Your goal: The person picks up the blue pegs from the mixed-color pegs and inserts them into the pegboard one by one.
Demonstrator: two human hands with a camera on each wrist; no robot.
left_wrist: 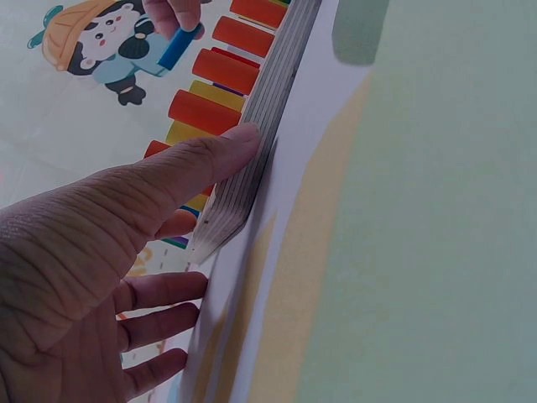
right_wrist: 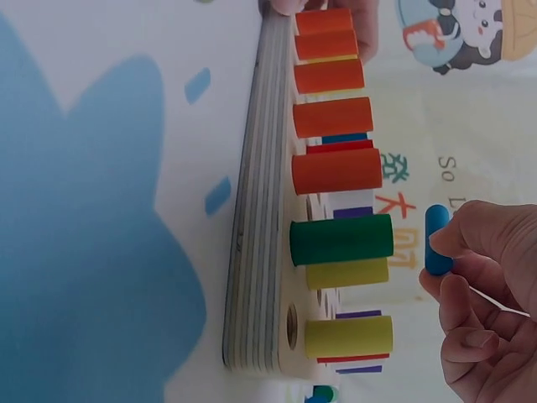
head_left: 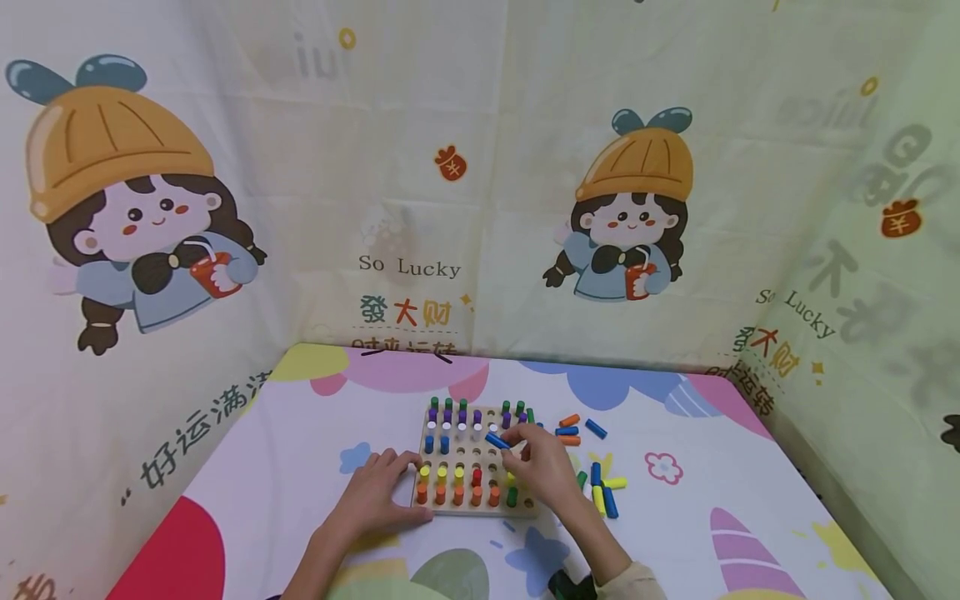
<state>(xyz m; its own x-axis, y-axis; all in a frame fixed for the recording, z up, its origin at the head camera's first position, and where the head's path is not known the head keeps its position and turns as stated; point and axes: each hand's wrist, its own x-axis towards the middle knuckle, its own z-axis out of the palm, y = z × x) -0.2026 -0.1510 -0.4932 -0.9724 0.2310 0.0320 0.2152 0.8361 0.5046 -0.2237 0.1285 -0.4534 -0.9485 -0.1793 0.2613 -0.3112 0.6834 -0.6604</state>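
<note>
Seating blue peg (right_wrist: 435, 240), apparently | right hand (head_left: 542, 467): pinching it | left hand (head_left: 377, 492): spread wide, bracing board (right_wrist: 259, 252) | next likely calls for aligning over free hole (head_left: 461, 452)

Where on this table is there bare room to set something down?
Bare table shows left of the left hand, behind the pegboard toward the back cloth, and right of the loose pegs, around the flower print. It is crowded just right of the pegboard, where those pegs lie, and over it, where the right hand holds a blue peg.

Cartoon-printed cloth walls (head_left: 420, 117) — pastel-patterned white table (head_left: 300, 442)
</note>
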